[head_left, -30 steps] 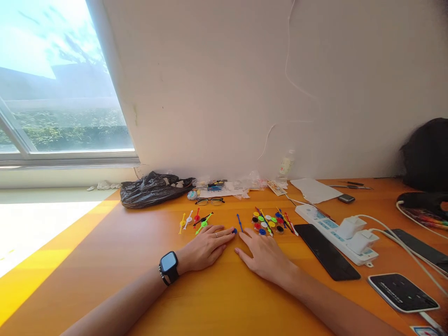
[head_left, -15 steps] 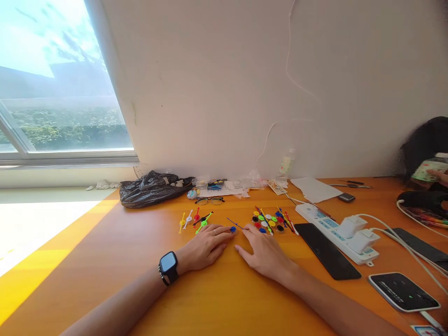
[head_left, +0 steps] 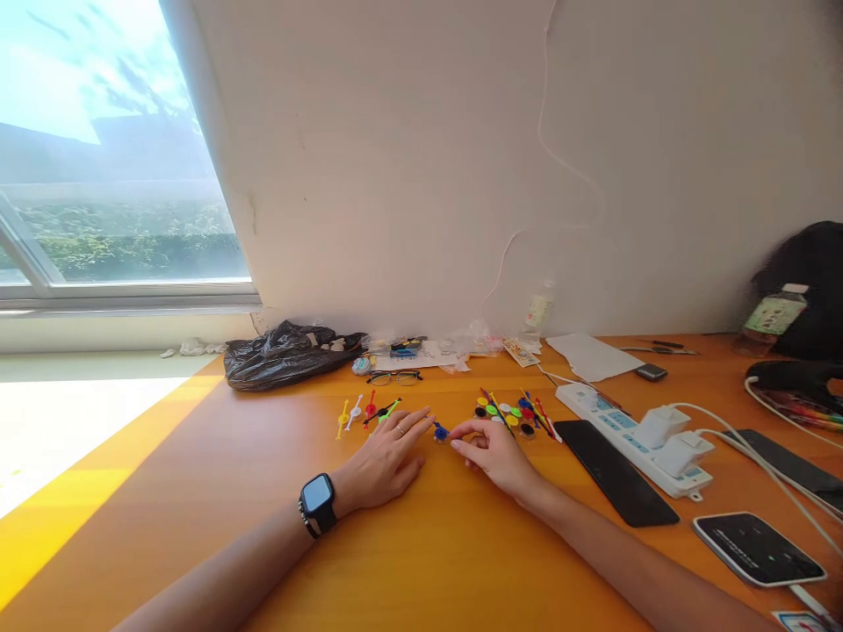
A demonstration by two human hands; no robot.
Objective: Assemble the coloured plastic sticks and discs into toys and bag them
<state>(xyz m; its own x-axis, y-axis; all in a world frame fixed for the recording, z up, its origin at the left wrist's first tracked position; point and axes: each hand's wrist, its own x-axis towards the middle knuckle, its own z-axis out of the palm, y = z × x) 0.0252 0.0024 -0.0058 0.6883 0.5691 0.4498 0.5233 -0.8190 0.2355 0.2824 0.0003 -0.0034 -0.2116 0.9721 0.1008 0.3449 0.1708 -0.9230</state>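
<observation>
blue piece (head_left: pixel 440 431) pinched at fingertips of right hand (head_left: pixel 495 454), other fingers curled. left hand (head_left: pixel 388 454) flat on table (head_left: pixel 198 491), fingers spread, empty, just left of piece.

Setting: indoor office-type workroom; plain white wall (head_left: pixel 428 158) and large window (head_left: pixel 98 149) behind an orange wooden bench (head_left: pixel 421 544); bench carries a power strip (head_left: pixel 619 426) with adapters plugged in, several phones (head_left: pixel 616 471), papers (head_left: pixel 593 355), spectacles (head_left: pixel 395 378); coloured plastic discs and sticks (head_left: pixel 507 414) laid out mid-bench.
</observation>
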